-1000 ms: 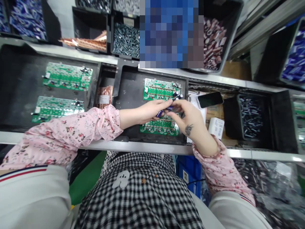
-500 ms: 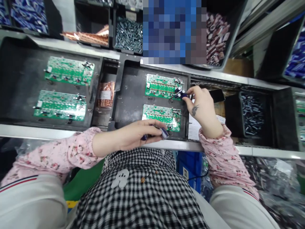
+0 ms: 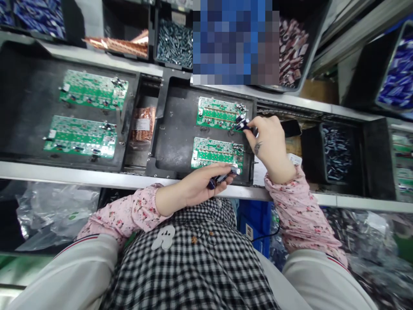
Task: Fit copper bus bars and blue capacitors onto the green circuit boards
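Between the thumb and fingers of my right hand [image 3: 267,144] is a dark cylindrical capacitor [image 3: 245,124], at the right end of the upper green circuit board [image 3: 219,114]. More capacitors with silvery tops stand on that board beside my fingertips. My left hand [image 3: 203,183] is curled around several dark capacitors [image 3: 221,177], just over the near edge of the lower circuit board [image 3: 217,151] and partly covering it. Both boards lie in a black tray [image 3: 174,129]. Whether the capacitor in my right hand touches the board is hidden by my fingers.
Left of me, another black tray [image 3: 19,116] carries two green boards [image 3: 80,137]. Bins of blue parts [image 3: 40,19], dark small parts [image 3: 174,43] and brownish parts [image 3: 292,51] line the back. At right, a bin of dark capacitors [image 3: 337,153] stands past a phone-like black object [image 3: 291,128].
My left hand has shifted right and turned, showing more of the capacitors in it. My right hand stays at the upper board's right end, moved slightly left.
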Demonstrator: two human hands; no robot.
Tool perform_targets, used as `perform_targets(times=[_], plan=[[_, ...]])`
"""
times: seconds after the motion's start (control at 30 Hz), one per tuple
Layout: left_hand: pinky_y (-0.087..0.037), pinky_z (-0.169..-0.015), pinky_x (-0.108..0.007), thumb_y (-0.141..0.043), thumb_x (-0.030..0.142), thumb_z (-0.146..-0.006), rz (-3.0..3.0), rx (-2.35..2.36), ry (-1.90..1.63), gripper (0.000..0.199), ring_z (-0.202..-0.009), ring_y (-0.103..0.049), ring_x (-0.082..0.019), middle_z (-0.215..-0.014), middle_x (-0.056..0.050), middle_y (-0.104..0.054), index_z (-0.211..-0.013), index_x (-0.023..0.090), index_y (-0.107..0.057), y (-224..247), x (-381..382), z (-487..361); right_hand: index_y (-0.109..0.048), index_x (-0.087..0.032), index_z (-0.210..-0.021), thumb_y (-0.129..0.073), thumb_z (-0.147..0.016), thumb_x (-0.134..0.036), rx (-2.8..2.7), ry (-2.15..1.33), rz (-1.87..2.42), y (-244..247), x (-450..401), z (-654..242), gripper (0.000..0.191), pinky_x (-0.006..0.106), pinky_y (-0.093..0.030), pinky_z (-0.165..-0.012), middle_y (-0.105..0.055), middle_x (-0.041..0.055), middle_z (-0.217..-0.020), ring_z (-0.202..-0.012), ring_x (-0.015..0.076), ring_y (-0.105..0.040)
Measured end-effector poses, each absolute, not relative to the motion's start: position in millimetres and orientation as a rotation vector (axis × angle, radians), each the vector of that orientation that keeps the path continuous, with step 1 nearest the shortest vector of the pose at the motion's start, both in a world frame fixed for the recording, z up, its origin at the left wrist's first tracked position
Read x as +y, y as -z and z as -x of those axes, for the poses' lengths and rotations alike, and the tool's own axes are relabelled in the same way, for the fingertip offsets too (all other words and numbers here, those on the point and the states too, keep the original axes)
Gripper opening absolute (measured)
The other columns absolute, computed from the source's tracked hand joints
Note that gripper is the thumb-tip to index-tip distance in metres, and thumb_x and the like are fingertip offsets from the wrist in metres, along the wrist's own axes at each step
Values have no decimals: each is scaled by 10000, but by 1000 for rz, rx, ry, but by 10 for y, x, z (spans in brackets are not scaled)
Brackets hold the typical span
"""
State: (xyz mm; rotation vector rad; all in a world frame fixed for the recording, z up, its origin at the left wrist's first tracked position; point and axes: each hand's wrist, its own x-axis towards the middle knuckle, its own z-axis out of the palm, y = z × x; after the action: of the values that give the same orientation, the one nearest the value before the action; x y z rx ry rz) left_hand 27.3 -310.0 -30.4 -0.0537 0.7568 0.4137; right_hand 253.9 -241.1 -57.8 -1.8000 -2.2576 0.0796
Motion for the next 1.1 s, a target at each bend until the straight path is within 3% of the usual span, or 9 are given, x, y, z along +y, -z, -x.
perform_targets(times=[0.13,0.27,0.4,0.53,0.67,0.8,0.87,0.97,1.1], plan=[[-511,-552,-102,-543,134,-982,116,785,-423,166,-651,-631,-55,-832,-53,-661,-858,120,-652,339,-3124,-300,-660,-231,-1025,-469,-940,-304,-2227,-36,1771,562,-2499,-2505,221,555,-457,-889,-673,120,-1025,-990,339,-568],[-494,-559,-108,-557,140,-981,129,801,-454,165,-666,-628,-52,-829,-43,-658,-854,121,-660,358,-3155,-334,-610,-274,-1237,-566,-915,-362,-2198,-201,1567,411,-2839,-2444,336,546,-467,-958,-624,122,-1259,-1165,329,-559],[-478,-606,-123,-537,67,-967,80,803,-454,208,-682,-617,-49,-799,-31,-648,-823,105,-682,351,-3159,-367,-668,-306,-1129,-623,-900,-292,-2301,-608,1227,275,-3222,-2396,234,440,-539,-842,-719,66,-1050,-974,251,-656],[-489,-706,-150,-474,-15,-945,39,823,-420,285,-755,-648,-67,-826,-59,-684,-802,88,-699,345,-3161,-400,-678,-289,-1007,-599,-901,-219,-2217,-581,1285,289,-3343,-2386,149,435,-537,-760,-738,43,-907,-816,231,-667],[-492,-829,-186,-465,-68,-884,-32,788,-419,299,-794,-664,-76,-887,-78,-714,-806,87,-708,347,-3180,-408,-657,-288,-981,-546,-921,-233,-2174,-626,1334,386,-3329,-2380,138,436,-541,-774,-728,44,-926,-853,235,-671],[-479,-944,-239,-468,-117,-799,-85,706,-342,379,-922,-697,-116,-1038,-123,-728,-1000,98,-707,368,-3245,-314,-642,-272,-1052,-534,-930,-221,-2113,-477,1479,439,-3338,-2446,170,423,-539,-800,-712,59,-985,-912,240,-659],[-499,-887,-245,-578,-40,-826,-152,644,-260,329,-949,-705,-142,-1107,-131,-713,-1095,117,-685,406,-3298,-229,-633,-270,-1078,-561,-919,-211,-2148,-455,1483,435,-3375,-2488,184,416,-541,-795,-706,57,-977,-893,238,-654],[-482,-676,-204,-728,160,-835,-315,552,-96,355,-861,-708,-150,-1133,-131,-700,-1181,143,-652,496,-3374,-110,-619,-254,-1116,-584,-917,-217,-2245,-505,1455,427,-3467,-2513,205,427,-538,-847,-697,70,-1030,-954,244,-647],[-288,-475,-160,-706,304,-848,-417,513,-19,378,-596,-572,-69,-911,-78,-697,-1181,133,-652,582,-3410,-65,-619,-212,-1161,-568,-935,-241,-2308,-541,1546,453,-3573,-2509,233,449,-534,-895,-681,104,-1108,-1032,262,-627]])
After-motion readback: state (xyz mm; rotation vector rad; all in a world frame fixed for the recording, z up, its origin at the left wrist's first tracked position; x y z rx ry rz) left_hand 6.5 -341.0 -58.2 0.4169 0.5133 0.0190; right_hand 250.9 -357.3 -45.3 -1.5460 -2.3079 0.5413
